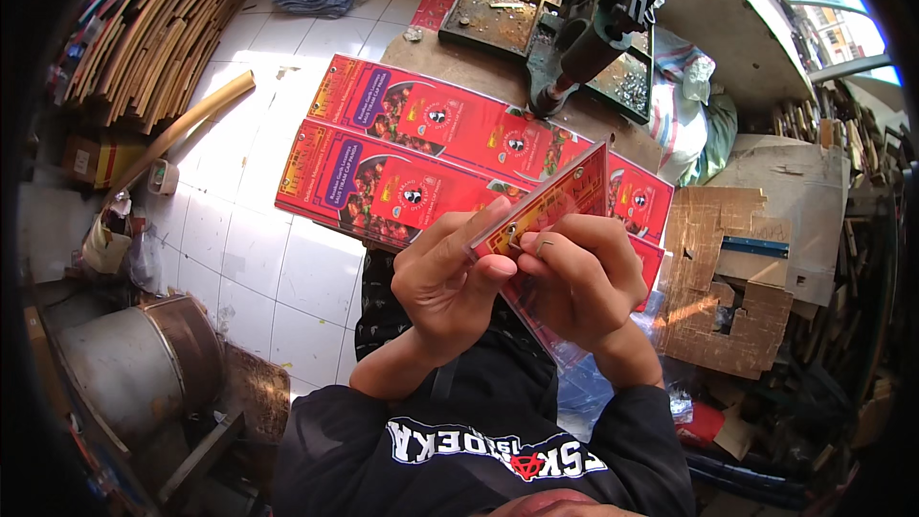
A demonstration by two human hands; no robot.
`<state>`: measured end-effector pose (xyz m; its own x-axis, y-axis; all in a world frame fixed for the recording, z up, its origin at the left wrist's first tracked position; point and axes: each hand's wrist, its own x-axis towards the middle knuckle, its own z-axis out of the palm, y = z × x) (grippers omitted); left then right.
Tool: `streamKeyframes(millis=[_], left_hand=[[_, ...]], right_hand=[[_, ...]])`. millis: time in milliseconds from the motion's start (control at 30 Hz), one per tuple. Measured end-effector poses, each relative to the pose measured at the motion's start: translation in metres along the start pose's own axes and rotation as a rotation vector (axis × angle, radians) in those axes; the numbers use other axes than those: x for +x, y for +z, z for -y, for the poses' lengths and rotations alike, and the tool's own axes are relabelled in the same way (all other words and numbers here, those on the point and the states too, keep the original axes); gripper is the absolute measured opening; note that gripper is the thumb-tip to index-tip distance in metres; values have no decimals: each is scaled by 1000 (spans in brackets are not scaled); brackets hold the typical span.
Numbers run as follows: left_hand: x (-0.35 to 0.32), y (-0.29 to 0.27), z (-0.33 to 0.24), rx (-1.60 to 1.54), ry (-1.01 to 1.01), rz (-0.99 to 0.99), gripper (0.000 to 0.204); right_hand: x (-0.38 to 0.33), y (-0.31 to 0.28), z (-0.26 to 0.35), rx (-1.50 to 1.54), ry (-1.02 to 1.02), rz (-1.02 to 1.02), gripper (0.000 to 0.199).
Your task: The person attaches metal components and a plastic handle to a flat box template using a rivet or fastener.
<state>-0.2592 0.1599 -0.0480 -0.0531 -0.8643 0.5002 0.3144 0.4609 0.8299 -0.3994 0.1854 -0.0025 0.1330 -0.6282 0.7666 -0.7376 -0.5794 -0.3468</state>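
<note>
A red printed card (pixel 582 182) with a clear glossy cover is held up tilted in front of my chest. My left hand (pixel 442 280) grips its near edge between thumb and fingers. Closed in a pinch, my right hand (pixel 592 278) is at the same corner, by a small metal eyelet (pixel 514 229). A thin wire-like piece shows at its fingertips, partly hidden by them. Beneath, two long red printed cards lie side by side on the bench, the farther card (pixel 479 124) and the nearer card (pixel 325 187), each with an eyelet at its left end.
A dark hand press (pixel 584 48) stands at the bench's far side, beside a compartmented tray (pixel 493 14) of small metal bits. Stacked wooden strips (pixel 144 48) lean at far left. A metal drum (pixel 129 364) is at lower left, cut cardboard (pixel 713 297) at right.
</note>
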Motion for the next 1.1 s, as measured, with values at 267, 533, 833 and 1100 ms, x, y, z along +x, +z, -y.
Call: streamKeyframes(millis=[267, 533, 833, 1100], left_hand=[[0, 1, 0, 41, 23, 5, 40], [-1, 1, 3, 81, 29, 20, 39], [2, 7, 8, -175, -226, 47, 39], [5, 5, 15, -419, -326, -5, 37]], right_hand=[[8, -8, 3, -5, 39, 88, 18], [18, -18, 11, 13, 198, 201, 18], [14, -12, 0, 71, 263, 128, 16], [24, -64, -2, 154, 371, 2, 19]])
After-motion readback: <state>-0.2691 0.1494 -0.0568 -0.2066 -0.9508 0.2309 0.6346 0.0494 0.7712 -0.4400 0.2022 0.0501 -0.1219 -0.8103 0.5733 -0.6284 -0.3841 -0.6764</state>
